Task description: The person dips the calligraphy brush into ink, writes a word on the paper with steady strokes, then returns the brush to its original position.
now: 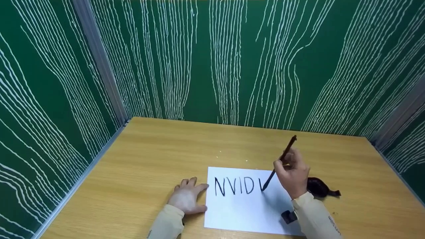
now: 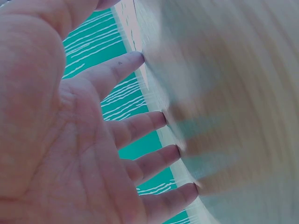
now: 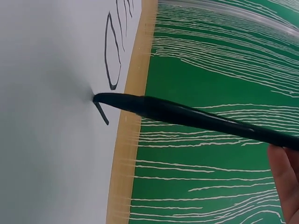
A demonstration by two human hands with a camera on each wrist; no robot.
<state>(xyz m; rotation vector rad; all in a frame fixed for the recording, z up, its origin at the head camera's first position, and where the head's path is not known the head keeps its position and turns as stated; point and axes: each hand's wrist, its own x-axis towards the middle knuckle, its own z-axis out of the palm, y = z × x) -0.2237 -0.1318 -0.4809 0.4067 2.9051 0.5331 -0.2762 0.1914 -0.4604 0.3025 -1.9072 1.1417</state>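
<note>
A white sheet of paper (image 1: pixel 239 215) lies on the wooden table, bearing the black letters NVID (image 1: pixel 234 186) and a short slanted stroke after them. My right hand (image 1: pixel 294 172) pinches a dark writing brush (image 1: pixel 286 151) by its handle, which tilts up and away to the right. In the right wrist view the brush tip (image 3: pixel 105 99) bends against the paper at one end of that stroke. My left hand (image 1: pixel 187 197) rests on the table with spread fingers, its thumb and index fingertip right at the sheet's left edge.
A black rounded dish (image 1: pixel 318 187) with a short handle stands right of my right hand, partly hidden by it. A small black block (image 1: pixel 288 216) shows beside the right wrist. Green walls (image 1: pixel 202 66) with white wavy lines surround the wooden table (image 1: pixel 132 166).
</note>
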